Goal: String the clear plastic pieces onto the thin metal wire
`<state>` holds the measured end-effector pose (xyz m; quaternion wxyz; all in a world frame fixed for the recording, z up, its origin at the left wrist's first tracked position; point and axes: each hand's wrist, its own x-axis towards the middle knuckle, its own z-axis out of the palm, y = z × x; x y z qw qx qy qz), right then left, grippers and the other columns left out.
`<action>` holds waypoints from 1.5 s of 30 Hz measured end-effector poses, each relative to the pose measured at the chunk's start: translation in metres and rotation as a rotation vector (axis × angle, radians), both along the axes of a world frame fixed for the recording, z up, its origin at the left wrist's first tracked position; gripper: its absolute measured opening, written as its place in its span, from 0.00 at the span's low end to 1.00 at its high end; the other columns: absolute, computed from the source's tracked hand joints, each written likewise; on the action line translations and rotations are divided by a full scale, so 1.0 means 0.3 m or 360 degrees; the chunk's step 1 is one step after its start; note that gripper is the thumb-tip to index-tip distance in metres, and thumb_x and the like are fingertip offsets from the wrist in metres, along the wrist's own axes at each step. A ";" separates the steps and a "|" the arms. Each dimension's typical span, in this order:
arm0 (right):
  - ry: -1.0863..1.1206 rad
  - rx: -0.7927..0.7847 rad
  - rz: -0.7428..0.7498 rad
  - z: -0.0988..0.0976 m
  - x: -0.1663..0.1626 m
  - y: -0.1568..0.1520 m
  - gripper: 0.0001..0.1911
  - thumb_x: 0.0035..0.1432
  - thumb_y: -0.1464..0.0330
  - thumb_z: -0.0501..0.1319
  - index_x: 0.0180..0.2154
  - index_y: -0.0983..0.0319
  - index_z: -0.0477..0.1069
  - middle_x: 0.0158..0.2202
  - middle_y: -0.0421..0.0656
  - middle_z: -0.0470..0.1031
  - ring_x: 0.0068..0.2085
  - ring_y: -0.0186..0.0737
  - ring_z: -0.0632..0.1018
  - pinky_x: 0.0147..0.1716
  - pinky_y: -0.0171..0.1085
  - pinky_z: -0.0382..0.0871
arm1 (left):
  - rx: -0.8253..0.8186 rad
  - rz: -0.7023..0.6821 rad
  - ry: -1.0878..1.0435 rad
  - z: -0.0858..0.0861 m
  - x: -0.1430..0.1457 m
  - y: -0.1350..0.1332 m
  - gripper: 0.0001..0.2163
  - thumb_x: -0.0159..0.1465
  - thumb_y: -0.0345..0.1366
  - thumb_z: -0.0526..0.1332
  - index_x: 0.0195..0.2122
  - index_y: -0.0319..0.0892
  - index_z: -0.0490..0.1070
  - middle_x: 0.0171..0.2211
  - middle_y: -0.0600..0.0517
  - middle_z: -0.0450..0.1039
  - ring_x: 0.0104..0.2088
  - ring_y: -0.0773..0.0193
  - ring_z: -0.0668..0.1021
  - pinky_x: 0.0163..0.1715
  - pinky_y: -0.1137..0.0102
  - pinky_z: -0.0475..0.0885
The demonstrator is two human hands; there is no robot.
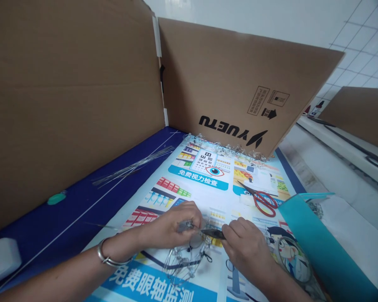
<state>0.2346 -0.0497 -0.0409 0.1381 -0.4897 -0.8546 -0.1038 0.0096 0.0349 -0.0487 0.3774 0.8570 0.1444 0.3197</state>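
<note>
My left hand [171,226], with a silver bangle at its wrist, is closed on a tangled piece of thin silvery wirework [179,264]. The wirework hangs below the fingers in loops; its exact form is hard to make out. From the right, my right hand [247,247] grips a pair of dark pliers [214,233]. Their jaws point left and reach the wire beside my left fingertips. Whether the jaws are closed on the wire is too small to tell. The plier handles are mostly hidden in my palm.
Red-handled scissors [264,201] lie on the printed poster [204,201]. A bundle of straight wires [134,165] lies at left. Small wire pieces [229,149] line the foot of the cardboard wall [227,75]. At right stand a teal box [330,247] and a clear tape roll [279,251].
</note>
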 end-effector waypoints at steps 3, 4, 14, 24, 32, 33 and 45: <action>0.0030 -0.0016 -0.0039 -0.003 -0.001 -0.005 0.03 0.55 0.71 0.57 0.29 0.61 0.66 0.26 0.42 0.65 0.30 0.40 0.63 0.31 0.38 0.53 | 0.0014 -0.0026 0.0041 -0.004 -0.004 0.002 0.03 0.59 0.26 0.56 0.31 0.40 0.64 0.30 0.52 0.69 0.33 0.66 0.70 0.36 0.69 0.66; 0.0031 -0.0020 -0.0047 -0.004 -0.002 -0.006 0.03 0.55 0.71 0.57 0.29 0.61 0.66 0.26 0.41 0.66 0.30 0.40 0.63 0.30 0.38 0.53 | 0.0011 -0.0041 0.0050 -0.005 -0.006 0.004 0.02 0.60 0.27 0.56 0.31 0.40 0.64 0.30 0.51 0.69 0.33 0.66 0.70 0.36 0.69 0.66; 0.0045 -0.0075 -0.0093 -0.011 -0.008 -0.008 0.03 0.52 0.71 0.60 0.29 0.60 0.66 0.27 0.41 0.67 0.31 0.40 0.64 0.31 0.38 0.54 | 0.0067 -0.0108 0.0027 -0.017 -0.008 0.001 0.07 0.65 0.34 0.53 0.34 0.40 0.68 0.29 0.50 0.69 0.32 0.65 0.69 0.36 0.70 0.64; 0.0190 -0.0423 -0.0173 0.032 -0.006 -0.002 0.02 0.53 0.70 0.59 0.29 0.61 0.66 0.30 0.42 0.68 0.34 0.40 0.67 0.33 0.37 0.58 | -0.0044 0.0000 -0.0112 -0.026 0.005 -0.012 0.13 0.67 0.39 0.51 0.30 0.39 0.68 0.27 0.51 0.68 0.31 0.65 0.69 0.34 0.71 0.64; 0.0212 -0.0502 -0.0148 0.049 -0.001 -0.004 0.04 0.55 0.69 0.59 0.29 0.60 0.66 0.31 0.42 0.68 0.35 0.40 0.67 0.33 0.37 0.59 | -0.0021 0.0057 -0.0108 -0.027 0.009 -0.023 0.13 0.67 0.40 0.50 0.30 0.39 0.68 0.26 0.51 0.68 0.31 0.65 0.68 0.34 0.71 0.63; 0.0225 -0.0523 -0.0140 0.049 -0.001 -0.004 0.04 0.55 0.68 0.58 0.29 0.61 0.66 0.31 0.42 0.68 0.35 0.40 0.68 0.33 0.36 0.60 | -0.0020 0.0065 -0.0112 -0.027 0.009 -0.024 0.13 0.67 0.39 0.50 0.31 0.39 0.68 0.27 0.51 0.69 0.31 0.65 0.69 0.34 0.71 0.64; 0.0418 -0.0744 -0.0080 0.062 -0.002 0.009 0.06 0.58 0.66 0.56 0.30 0.60 0.69 0.30 0.42 0.68 0.34 0.38 0.70 0.32 0.34 0.61 | 0.0004 0.0044 -0.0125 -0.033 0.010 -0.021 0.13 0.67 0.39 0.49 0.31 0.39 0.67 0.28 0.50 0.69 0.32 0.65 0.69 0.35 0.70 0.64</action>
